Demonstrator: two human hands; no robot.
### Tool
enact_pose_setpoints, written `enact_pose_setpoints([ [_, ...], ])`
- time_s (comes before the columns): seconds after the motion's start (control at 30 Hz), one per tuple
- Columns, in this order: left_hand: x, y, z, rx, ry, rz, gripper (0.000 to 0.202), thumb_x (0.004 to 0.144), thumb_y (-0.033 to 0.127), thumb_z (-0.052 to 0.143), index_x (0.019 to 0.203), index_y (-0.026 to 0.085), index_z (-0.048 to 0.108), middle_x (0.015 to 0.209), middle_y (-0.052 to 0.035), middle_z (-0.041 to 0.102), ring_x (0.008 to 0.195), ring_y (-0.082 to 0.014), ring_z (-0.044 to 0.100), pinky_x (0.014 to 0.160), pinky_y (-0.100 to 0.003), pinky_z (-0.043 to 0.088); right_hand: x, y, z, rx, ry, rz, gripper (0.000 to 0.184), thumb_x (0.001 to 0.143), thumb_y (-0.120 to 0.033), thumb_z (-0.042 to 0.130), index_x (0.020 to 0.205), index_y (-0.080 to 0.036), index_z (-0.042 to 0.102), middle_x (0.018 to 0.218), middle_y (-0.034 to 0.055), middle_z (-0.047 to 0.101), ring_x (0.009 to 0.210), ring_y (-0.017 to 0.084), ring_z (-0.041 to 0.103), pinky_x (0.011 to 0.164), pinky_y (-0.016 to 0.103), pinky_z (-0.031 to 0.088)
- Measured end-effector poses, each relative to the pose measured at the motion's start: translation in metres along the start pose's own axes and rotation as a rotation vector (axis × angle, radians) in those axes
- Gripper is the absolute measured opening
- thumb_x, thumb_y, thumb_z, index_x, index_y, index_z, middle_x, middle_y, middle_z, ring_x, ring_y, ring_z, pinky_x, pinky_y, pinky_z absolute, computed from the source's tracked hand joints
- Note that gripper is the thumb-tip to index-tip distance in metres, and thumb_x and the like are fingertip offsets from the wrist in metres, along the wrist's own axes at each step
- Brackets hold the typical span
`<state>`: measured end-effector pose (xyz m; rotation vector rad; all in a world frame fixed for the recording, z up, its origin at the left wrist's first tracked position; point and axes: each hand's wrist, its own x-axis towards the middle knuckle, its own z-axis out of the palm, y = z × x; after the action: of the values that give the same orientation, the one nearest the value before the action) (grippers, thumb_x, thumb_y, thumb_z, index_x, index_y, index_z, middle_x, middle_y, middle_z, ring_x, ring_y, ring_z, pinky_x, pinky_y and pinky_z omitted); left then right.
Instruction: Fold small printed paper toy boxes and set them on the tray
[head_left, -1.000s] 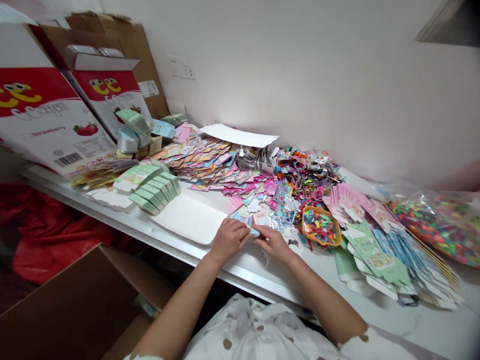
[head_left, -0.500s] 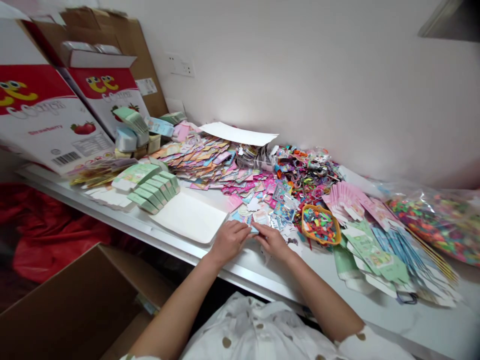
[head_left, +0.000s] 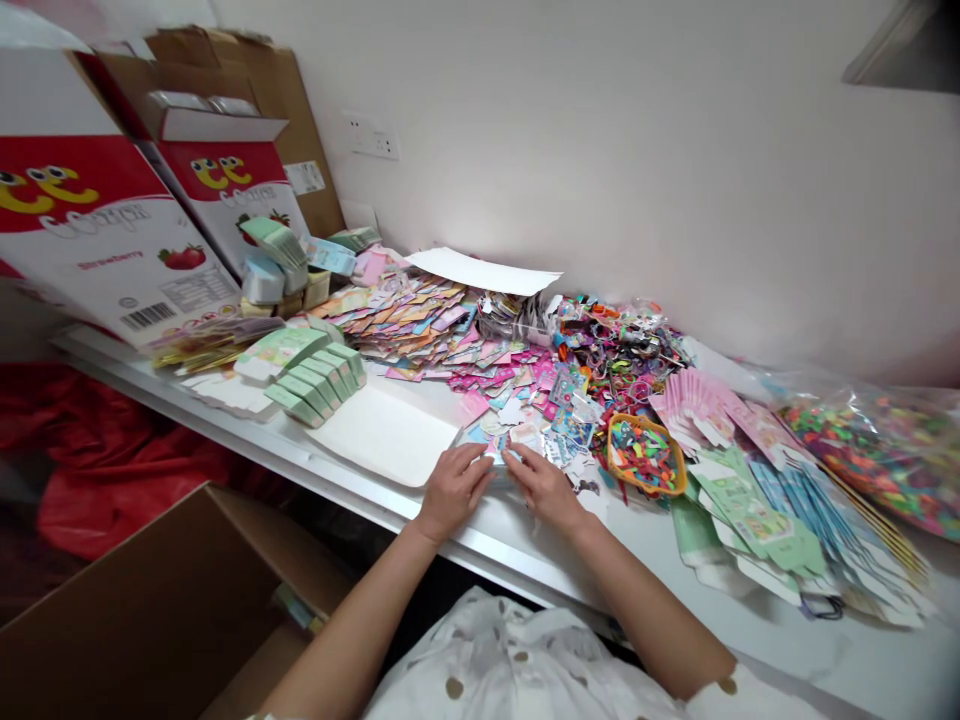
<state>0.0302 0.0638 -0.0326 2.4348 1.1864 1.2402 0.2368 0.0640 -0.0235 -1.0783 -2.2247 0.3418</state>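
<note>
My left hand (head_left: pixel 452 488) and my right hand (head_left: pixel 549 487) meet near the front of the table. Between their fingertips is a small light-blue carton (head_left: pixel 496 457), mostly covered by the fingers. Both hands are closed on its edges. To the left of my left hand lies a shallow white tray (head_left: pixel 397 440), with a row of green cartons (head_left: pixel 319 380) at its far left end. A yellow basket (head_left: pixel 682 480) of small bright plastic pieces stands to the right of my right hand. Loose printed cards (head_left: pixel 517 400) spread just beyond my fingers.
A heap of coloured trinkets (head_left: pixel 615 340) and stacked cards (head_left: pixel 405 310) line the wall. Flat green cartons (head_left: pixel 757 510) and a clear bag of bright pieces (head_left: pixel 877 450) lie at right. Strawberry-printed boxes (head_left: pixel 127 250) stand at left; an open cardboard box (head_left: pixel 150 600) sits below the table edge.
The view has shifted slightly. My fingers have moved a little on the light-blue carton, my left hand's fingers now less stretched across it, and more of its surface shows.
</note>
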Motion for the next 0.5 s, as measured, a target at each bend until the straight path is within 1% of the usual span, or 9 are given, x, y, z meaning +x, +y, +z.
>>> enact_pose_setpoints([
  [0.07, -0.004, 0.003, 0.009, -0.085, -0.027, -0.070, 0.034, 0.085, 0.026, 0.052, 0.118, 0.024, 0.053, 0.123, -0.0109, 0.054, 0.115, -0.0228, 0.051, 0.094, -0.040, 0.043, 0.002, -0.001, 0.001, 0.042, 0.019, 0.006, 0.040, 0.088, -0.015, 0.042, 0.125, -0.026, 0.054, 0.122, 0.0105, 0.055, 0.109, 0.021, 0.055, 0.087, 0.035, 0.048],
  [0.17, -0.012, 0.011, 0.026, -0.256, 0.063, -0.325, 0.050, 0.085, 0.030, 0.051, 0.132, 0.020, 0.037, 0.131, -0.0150, 0.044, 0.115, -0.0220, 0.050, 0.093, -0.038, 0.045, 0.006, -0.005, 0.001, 0.187, 0.083, 0.098, 0.033, 0.088, -0.019, 0.046, 0.116, -0.025, 0.061, 0.104, 0.0075, 0.063, 0.097, 0.019, 0.059, 0.084, 0.033, 0.050],
  [0.23, -0.012, 0.016, 0.032, -0.382, 0.091, -0.464, 0.055, 0.084, 0.034, 0.052, 0.134, 0.019, 0.033, 0.129, -0.0148, 0.046, 0.113, -0.0215, 0.052, 0.095, -0.038, 0.044, 0.007, -0.012, -0.002, 0.278, 0.148, 0.224, 0.028, 0.088, -0.024, 0.048, 0.112, -0.024, 0.064, 0.098, 0.0071, 0.065, 0.091, 0.018, 0.061, 0.082, 0.032, 0.050],
  [0.27, -0.010, 0.018, 0.031, -0.443, 0.076, -0.504, 0.055, 0.084, 0.036, 0.052, 0.132, 0.019, 0.035, 0.127, -0.0137, 0.048, 0.112, -0.0215, 0.053, 0.096, -0.038, 0.042, 0.007, -0.016, -0.004, 0.312, 0.176, 0.290, 0.028, 0.088, -0.026, 0.049, 0.111, -0.023, 0.064, 0.098, 0.0074, 0.065, 0.087, 0.017, 0.062, 0.079, 0.031, 0.050],
  [0.33, 0.000, 0.017, 0.022, -0.528, 0.043, -0.567, 0.051, 0.082, 0.040, 0.053, 0.127, 0.018, 0.043, 0.123, -0.0111, 0.053, 0.113, -0.0220, 0.052, 0.098, -0.036, 0.040, 0.005, -0.023, -0.012, 0.357, 0.211, 0.379, 0.030, 0.088, -0.029, 0.049, 0.114, -0.023, 0.062, 0.102, 0.0081, 0.064, 0.077, 0.015, 0.062, 0.071, 0.028, 0.052],
  [0.37, 0.007, 0.012, 0.014, -0.545, 0.051, -0.616, 0.051, 0.080, 0.043, 0.054, 0.125, 0.019, 0.047, 0.122, -0.0101, 0.055, 0.111, -0.0223, 0.053, 0.097, -0.035, 0.041, 0.004, -0.026, -0.018, 0.366, 0.223, 0.396, 0.032, 0.087, -0.030, 0.050, 0.117, -0.023, 0.060, 0.106, 0.0086, 0.063, 0.073, 0.014, 0.062, 0.067, 0.027, 0.052],
  [0.4, 0.015, 0.005, 0.004, -0.524, 0.090, -0.684, 0.052, 0.078, 0.046, 0.054, 0.123, 0.019, 0.049, 0.120, -0.0090, 0.057, 0.109, -0.0222, 0.054, 0.096, -0.035, 0.042, 0.002, -0.027, -0.027, 0.358, 0.236, 0.400, 0.034, 0.086, -0.031, 0.052, 0.118, -0.022, 0.059, 0.110, 0.0092, 0.061, 0.071, 0.013, 0.061, 0.065, 0.026, 0.051],
  [0.43, 0.023, -0.006, -0.006, -0.477, 0.161, -0.763, 0.054, 0.077, 0.048, 0.054, 0.123, 0.020, 0.050, 0.118, -0.0082, 0.058, 0.107, -0.0220, 0.055, 0.094, -0.035, 0.043, -0.002, -0.027, -0.037, 0.330, 0.250, 0.395, 0.034, 0.085, -0.031, 0.053, 0.117, -0.022, 0.059, 0.112, 0.0095, 0.061, 0.072, 0.013, 0.061, 0.065, 0.026, 0.051],
  [0.5, 0.038, -0.035, -0.027, -0.358, 0.295, -0.887, 0.058, 0.073, 0.049, 0.056, 0.124, 0.021, 0.050, 0.111, -0.0065, 0.061, 0.097, -0.0203, 0.058, 0.087, -0.034, 0.046, -0.013, -0.019, -0.063, 0.232, 0.263, 0.399, 0.027, 0.085, -0.031, 0.053, 0.108, -0.021, 0.064, 0.104, 0.0087, 0.065, 0.076, 0.015, 0.061, 0.068, 0.027, 0.050],
])
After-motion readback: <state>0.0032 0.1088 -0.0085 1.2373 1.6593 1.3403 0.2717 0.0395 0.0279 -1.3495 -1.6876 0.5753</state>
